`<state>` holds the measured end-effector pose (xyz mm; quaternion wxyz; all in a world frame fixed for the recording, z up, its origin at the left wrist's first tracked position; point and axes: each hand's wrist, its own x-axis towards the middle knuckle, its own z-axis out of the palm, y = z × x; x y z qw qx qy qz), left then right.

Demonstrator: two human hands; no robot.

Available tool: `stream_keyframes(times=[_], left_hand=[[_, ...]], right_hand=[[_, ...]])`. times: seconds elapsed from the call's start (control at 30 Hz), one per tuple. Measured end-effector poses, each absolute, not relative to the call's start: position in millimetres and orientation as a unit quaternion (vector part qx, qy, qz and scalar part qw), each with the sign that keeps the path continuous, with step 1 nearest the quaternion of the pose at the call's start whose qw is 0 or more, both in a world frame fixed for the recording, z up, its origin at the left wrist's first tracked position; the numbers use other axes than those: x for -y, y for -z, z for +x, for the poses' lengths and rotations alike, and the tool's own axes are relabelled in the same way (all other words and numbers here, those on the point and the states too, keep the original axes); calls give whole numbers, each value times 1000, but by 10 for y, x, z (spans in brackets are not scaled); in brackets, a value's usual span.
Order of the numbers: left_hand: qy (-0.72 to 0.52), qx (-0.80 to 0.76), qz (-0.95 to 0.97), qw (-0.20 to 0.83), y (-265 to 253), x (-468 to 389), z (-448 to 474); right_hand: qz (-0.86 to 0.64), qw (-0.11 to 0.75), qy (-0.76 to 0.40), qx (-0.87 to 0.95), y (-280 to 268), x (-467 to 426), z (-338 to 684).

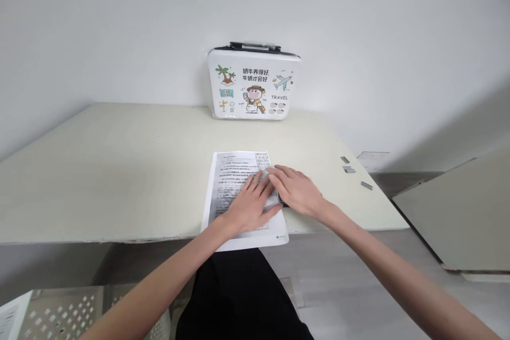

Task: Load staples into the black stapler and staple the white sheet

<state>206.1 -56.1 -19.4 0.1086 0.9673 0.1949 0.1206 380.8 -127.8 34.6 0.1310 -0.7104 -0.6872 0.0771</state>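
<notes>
A printed sheet of paper (235, 162), dense with text, lies on the table and hangs slightly over its front edge. Pressed flat on its lower middle is my left hand (250, 207), open, with the fingers stretched out and the thumb apart. My right hand (297, 188) is curled at the sheet's right edge, its fingertips close to the left hand's fingers. Beneath the right hand a sliver of a dark object (284, 204) shows; the rest is covered, so its kind cannot be made out.
Several small grey strips that look like staples (349, 169) lie near the table's right edge. A white case with cartoon prints (249, 85) stands against the wall. Below left is a perforated plastic basket (64, 311); a pale panel (458, 212) stands right of the table (119, 170).
</notes>
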Motion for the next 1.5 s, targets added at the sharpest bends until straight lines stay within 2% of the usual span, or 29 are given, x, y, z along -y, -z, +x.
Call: stream_keyframes(times=[0.07, 0.27, 0.53, 0.67, 0.8, 1.0, 1.3, 1.5], left_hand=[[-115, -195, 967, 115, 194, 557, 2055], [-85, -196, 969, 123, 170, 550, 2028], [-64, -206, 965, 150, 81, 600, 2038], [-43, -197, 962, 186, 11, 561, 2007], [-14, -223, 953, 204, -77, 479, 1779], [-11, -284, 946, 154, -61, 332, 1244], [-12, -305, 949, 80, -62, 42, 905], [-59, -230, 966, 101, -310, 159, 1285]], right_hand=[[-730, 172, -100, 654, -370, 1351, 3848], [-765, 222, -125, 592, -284, 1542, 3992], [-702, 388, -167, 573, 12, 1819, 4354], [-668, 398, -206, 595, 57, 1887, 4418], [-659, 380, -171, 627, 81, 1892, 4433], [-712, 375, -147, 575, 166, 1953, 4632], [-725, 419, -205, 506, 121, 1978, 4696], [-744, 488, -172, 424, 132, 1946, 4710]])
